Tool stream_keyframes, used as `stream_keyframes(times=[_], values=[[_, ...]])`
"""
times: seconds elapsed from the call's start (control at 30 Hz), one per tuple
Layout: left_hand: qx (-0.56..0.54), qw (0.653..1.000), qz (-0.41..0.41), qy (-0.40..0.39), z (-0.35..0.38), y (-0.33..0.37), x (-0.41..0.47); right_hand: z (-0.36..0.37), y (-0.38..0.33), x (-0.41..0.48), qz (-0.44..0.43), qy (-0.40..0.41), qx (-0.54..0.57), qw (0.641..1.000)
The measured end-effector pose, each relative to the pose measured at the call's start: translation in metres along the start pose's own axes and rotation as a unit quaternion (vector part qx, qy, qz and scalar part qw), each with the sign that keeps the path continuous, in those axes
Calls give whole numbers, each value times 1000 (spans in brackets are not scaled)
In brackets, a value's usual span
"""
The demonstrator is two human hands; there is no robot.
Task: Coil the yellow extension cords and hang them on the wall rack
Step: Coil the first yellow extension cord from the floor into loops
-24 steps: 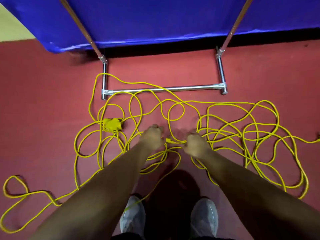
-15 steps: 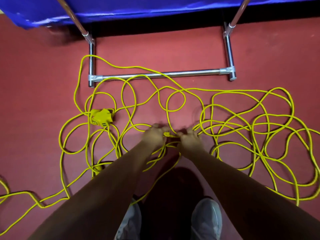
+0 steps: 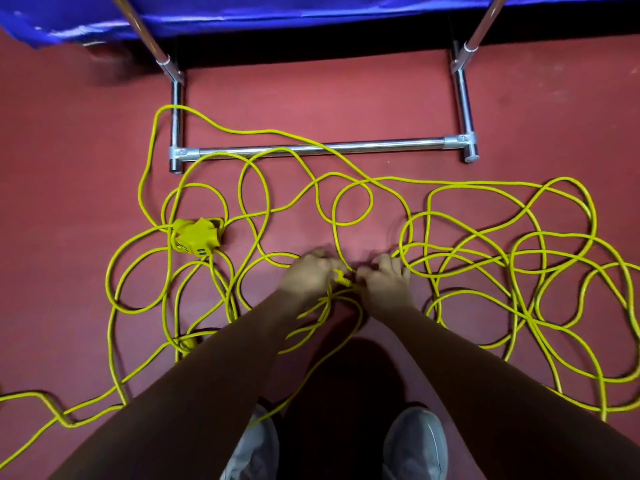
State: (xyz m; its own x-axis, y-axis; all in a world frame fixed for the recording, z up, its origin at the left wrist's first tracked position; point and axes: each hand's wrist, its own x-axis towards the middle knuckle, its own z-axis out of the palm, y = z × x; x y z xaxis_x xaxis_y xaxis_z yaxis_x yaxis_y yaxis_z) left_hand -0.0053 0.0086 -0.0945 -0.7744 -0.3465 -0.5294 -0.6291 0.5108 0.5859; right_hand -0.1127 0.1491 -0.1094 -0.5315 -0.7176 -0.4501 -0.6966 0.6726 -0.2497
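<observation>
On floor [image 3: 69, 209], cords [image 3: 485, 183] lie tangled; left hand [image 3: 308, 277] and right hand [image 3: 386, 285] together pinch plug [image 3: 341, 277]; coiling barely started, nothing hung.

Red floor [image 3: 69, 202]; grey shoes [image 3: 415, 445] (blue sheet [image 3: 311, 8])

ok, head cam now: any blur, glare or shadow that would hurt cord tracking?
Head view: motion blur smears the fingers of left hand and right hand at the plug; head view: cord on the floor is sharp; head view: dark shadow below the hands; head view: mild glare on the chrome bar.
</observation>
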Motion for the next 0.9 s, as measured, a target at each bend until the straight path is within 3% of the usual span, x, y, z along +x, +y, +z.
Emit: stream_keyframes(times=[0.1, 0.23, 0.33, 0.5, 0.57, 0.67, 0.77, 0.83, 0.9], values=[[-116, 992, -9, 45, -30, 12, -16, -38, -5, -5, -50, 11, 45, 998], [-233, 971, -40, 31, -77, 42, -41, -103, -20, -12, -121, 1, 162, 979], [-291, 955, -7, 50, -120, 80, -72, -158, -36, -30, -158, 18, 241, 957], [-437, 894, 51, 87, -181, 144, -136, -245, -63, -84, -195, 52, 376, 904], [-491, 861, 79, 109, -203, 172, -168, -271, -67, -109, -214, 53, 385, 896], [-574, 797, 124, 141, -230, 210, -219, -288, -56, -143, -222, 77, 299, 925], [-648, 718, 153, 201, -249, 230, -263, -289, -42, -172, -146, 75, 266, 950], [-703, 650, 164, 240, -258, 235, -286, -296, -46, -193, -123, 78, 306, 941], [-744, 595, 152, 263, -261, 234, -301, -313, -64, -216, -135, 103, 395, 903]])
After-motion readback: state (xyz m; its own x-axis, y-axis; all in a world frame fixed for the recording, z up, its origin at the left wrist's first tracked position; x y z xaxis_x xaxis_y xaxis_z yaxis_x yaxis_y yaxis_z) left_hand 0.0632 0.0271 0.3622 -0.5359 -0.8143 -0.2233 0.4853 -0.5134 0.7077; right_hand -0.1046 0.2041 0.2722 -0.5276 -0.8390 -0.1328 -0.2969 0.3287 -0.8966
